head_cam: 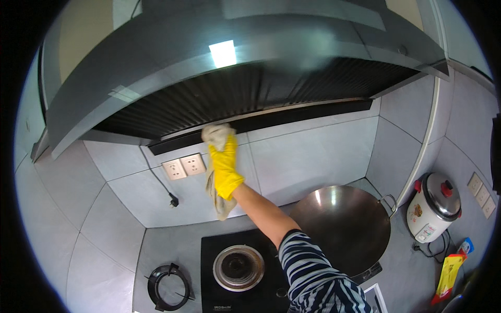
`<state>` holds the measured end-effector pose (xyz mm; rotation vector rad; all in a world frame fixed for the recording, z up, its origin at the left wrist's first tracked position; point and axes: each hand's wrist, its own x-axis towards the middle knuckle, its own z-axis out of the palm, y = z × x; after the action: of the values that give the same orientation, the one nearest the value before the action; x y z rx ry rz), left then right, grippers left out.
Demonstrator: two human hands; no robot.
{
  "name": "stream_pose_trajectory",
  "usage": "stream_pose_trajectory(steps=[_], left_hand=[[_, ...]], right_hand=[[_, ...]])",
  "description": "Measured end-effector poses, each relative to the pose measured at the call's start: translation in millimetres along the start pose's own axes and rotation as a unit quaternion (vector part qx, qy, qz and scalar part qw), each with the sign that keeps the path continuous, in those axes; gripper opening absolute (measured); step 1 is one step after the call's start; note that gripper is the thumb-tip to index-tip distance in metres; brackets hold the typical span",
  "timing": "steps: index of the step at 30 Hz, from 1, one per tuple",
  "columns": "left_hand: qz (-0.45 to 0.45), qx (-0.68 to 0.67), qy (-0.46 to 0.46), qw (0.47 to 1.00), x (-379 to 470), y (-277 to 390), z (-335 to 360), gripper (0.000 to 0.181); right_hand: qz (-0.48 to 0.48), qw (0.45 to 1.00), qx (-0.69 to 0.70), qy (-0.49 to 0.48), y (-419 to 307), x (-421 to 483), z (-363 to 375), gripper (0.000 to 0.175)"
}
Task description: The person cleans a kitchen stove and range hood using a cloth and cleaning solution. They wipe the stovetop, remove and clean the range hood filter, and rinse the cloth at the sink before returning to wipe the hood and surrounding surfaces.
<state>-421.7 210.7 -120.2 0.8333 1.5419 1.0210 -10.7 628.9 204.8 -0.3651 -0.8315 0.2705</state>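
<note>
My right hand (225, 164), in a yellow rubber glove, grips a beige cloth (222, 209). Part of the cloth is bunched above the fingers against the black strip (305, 117) along the lower rear edge of the range hood (156, 74); the rest hangs down beside the wrist. Two wall sockets (184, 166) are just left of the glove. My left hand is out of view. Below the arm lies a black gas hob (215, 295) with a round burner (238, 268). The cloth and fingertips are slightly blurred.
A large wok (344, 227) sits at the hob's right. A black pan support (169, 287) lies left on the counter. An unplugged cord (158, 176) hangs on the tiled wall. Right stand a rice cooker (430, 211) and a yellow-red packet (448, 276). The hood overhangs everything.
</note>
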Motion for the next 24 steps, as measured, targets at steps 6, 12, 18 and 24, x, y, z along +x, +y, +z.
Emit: stream_pose_trajectory(steps=[6,12,18,24], left_hand=[[-0.021,-0.03,0.091,0.995,-15,-36,-66,0.037],[0.004,-0.028,0.009,1.0,-4,-35,-107,0.038],[-0.007,-0.064,-0.004,0.998,18,-14,-110,0.04],[-0.051,-0.161,-0.045,0.985,26,-24,-128,0.043]], right_hand=[[-0.011,0.982,0.103,0.157,-40,64,-39,0.027],[0.142,0.948,0.208,0.192,-87,71,-6,0.038],[-0.063,0.98,0.15,0.117,-206,48,39,0.062],[-0.333,0.901,-0.12,0.251,-202,82,25,0.052]])
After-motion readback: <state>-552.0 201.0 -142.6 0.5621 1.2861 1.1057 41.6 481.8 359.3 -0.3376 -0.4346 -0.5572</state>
